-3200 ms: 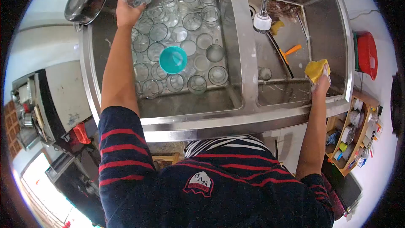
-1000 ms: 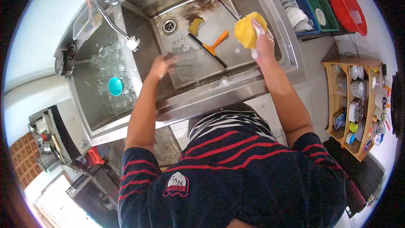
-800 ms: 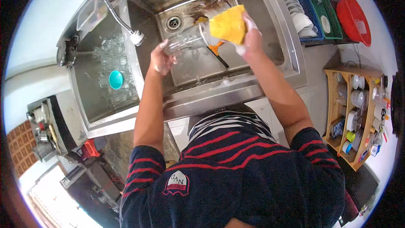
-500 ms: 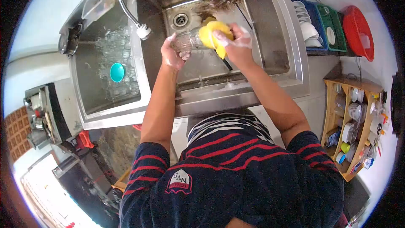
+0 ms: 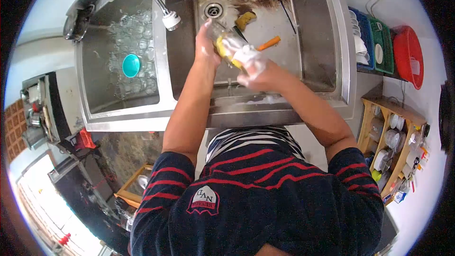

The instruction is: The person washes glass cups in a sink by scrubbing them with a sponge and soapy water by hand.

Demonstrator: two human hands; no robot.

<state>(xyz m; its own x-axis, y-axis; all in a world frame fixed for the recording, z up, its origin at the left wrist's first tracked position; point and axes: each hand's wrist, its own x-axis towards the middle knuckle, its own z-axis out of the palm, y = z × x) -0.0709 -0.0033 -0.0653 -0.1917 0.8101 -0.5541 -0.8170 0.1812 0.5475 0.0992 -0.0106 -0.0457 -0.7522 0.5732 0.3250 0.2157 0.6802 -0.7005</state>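
Over the right basin, my left hand is closed round a clear glass, which tilts down toward my right hand. My right hand, covered in foam, presses a yellow sponge against the side of the glass; part of the sponge is hidden by fingers and foam. Beneath them on the basin floor lie a squeegee with an orange handle and a second yellow sponge piece. In the left basin, a turquoise bowl rests on several clear glasses.
A flexible faucet hangs near the divider. Right of the sink are a blue rack, a green rack and a red basin. A wooden shelf with dishes stands lower right. Pots sit at the left edge.
Earlier my left hand was over the left basin; it is now over the right one with a glass. The yellow sponge has moved left onto the glass, and since half a second ago both hands appear lower.
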